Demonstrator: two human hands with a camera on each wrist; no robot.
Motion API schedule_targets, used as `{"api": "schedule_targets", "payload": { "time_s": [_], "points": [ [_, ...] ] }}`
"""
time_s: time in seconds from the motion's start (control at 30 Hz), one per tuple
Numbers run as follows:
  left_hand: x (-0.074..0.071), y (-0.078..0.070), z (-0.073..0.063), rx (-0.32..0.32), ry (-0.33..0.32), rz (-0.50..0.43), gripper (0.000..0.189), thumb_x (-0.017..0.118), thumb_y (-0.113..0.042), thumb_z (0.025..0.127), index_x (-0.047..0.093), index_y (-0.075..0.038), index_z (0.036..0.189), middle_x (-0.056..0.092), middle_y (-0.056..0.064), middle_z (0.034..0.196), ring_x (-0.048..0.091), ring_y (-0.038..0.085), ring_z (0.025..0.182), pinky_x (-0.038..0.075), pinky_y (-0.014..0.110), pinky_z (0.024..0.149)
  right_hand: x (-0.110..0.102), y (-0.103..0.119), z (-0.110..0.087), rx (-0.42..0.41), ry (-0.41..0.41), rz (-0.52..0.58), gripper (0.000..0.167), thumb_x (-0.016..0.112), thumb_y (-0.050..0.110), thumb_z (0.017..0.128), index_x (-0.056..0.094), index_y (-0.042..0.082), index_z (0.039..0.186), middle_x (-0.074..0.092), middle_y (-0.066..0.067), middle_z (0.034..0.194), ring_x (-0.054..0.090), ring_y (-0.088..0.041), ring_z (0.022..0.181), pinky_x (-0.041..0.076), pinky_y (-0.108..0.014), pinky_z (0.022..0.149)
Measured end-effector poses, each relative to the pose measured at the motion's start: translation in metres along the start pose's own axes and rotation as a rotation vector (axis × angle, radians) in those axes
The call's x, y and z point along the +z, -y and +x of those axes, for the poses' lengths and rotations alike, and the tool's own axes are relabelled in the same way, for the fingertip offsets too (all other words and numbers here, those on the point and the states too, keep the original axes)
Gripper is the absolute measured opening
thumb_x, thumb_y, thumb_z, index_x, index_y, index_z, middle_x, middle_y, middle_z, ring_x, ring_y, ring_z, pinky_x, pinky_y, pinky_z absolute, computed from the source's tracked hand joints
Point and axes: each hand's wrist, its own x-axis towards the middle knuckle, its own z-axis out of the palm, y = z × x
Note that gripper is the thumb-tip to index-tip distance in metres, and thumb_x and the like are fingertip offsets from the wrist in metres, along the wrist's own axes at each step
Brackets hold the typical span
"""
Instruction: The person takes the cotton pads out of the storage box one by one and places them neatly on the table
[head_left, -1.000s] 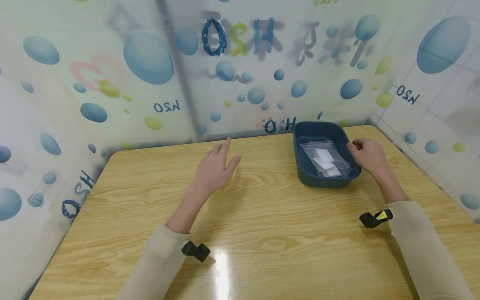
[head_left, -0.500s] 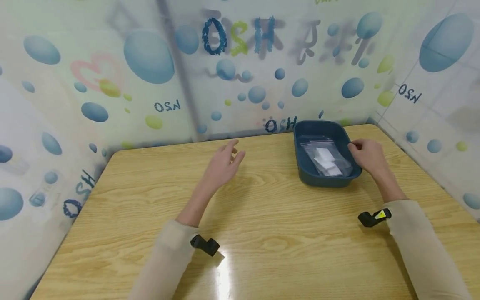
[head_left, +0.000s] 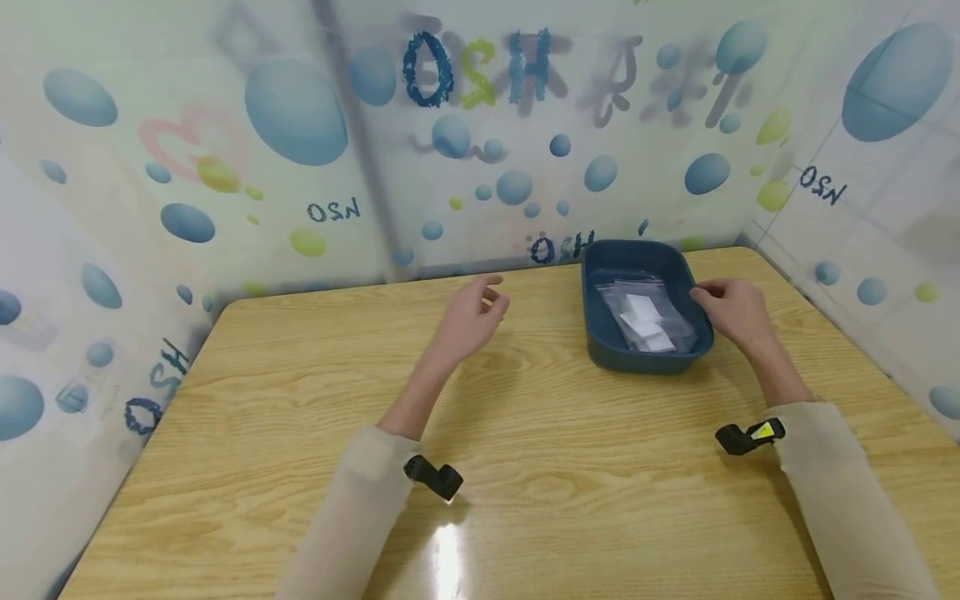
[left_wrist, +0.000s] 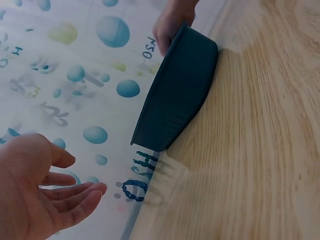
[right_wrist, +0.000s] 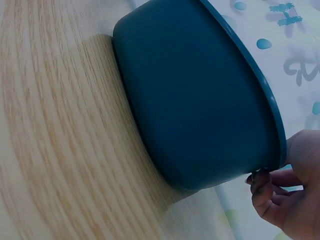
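Note:
A dark blue plastic basin [head_left: 637, 363] stands at the back right of the wooden table. Inside it lie clear zip bags [head_left: 678, 332] with white pieces [head_left: 641, 308] in them; how many bags is hard to tell. My right hand [head_left: 737, 310] pinches the basin's right rim, thumb on the inner side and fingers curled under the outer edge, as the right wrist view [right_wrist: 295, 190] shows. My left hand [head_left: 471, 318] hovers above the table left of the basin, apart from it, fingers loosely bent and holding nothing, also in the left wrist view.
The wooden table [head_left: 525, 467] ends at a back wall [head_left: 300, 242] covered with a sheet of blue and green dots and letters. More sheeting stands along the left and right sides. A black camera [head_left: 433, 477] sits on the left sleeve, another [head_left: 750, 436] on the right.
My left hand has moved right toward the basin, and its straight fingers have bent loosely. The basin has shifted slightly left with my right hand still at its rim.

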Motion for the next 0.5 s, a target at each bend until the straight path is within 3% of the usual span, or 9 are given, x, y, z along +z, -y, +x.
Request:
{"api": "schedule_targets", "payload": {
  "time_s": [0.3,0.4,0.5],
  "points": [
    [0.011,-0.018,0.007,0.002,0.009,-0.067,0.041,0.052,-0.017,0.104,0.052,-0.003,0.142,0.066,0.014,0.114,0.070,0.025,0.093,0.057,0.036,0.076,0.004,0.003,0.001,-0.016,-0.011,0.025,0.050,0.050,0.030,0.104,0.060,-0.013,0.127,0.062,-0.034,0.120,0.059,-0.045,0.107,0.048,-0.042,0.080],
    [0.016,-0.025,0.010,-0.010,0.009,-0.087,0.040,0.053,-0.016,0.104,0.052,-0.003,0.142,0.067,0.014,0.114,0.070,0.024,0.092,0.057,0.035,0.076,0.005,0.004,0.000,-0.015,-0.009,0.037,0.049,0.051,0.030,0.104,0.061,-0.012,0.127,0.063,-0.033,0.119,0.062,-0.041,0.102,0.049,-0.031,0.074],
    [0.020,-0.030,0.013,-0.024,0.016,-0.103,0.040,0.053,-0.017,0.104,0.052,-0.004,0.142,0.067,0.014,0.114,0.070,0.023,0.092,0.057,0.033,0.075,0.006,0.004,0.000,-0.012,0.000,0.057,0.048,0.052,0.030,0.104,0.061,-0.012,0.127,0.064,-0.032,0.117,0.066,-0.029,0.089,0.048,-0.019,0.065]
  ]
}}
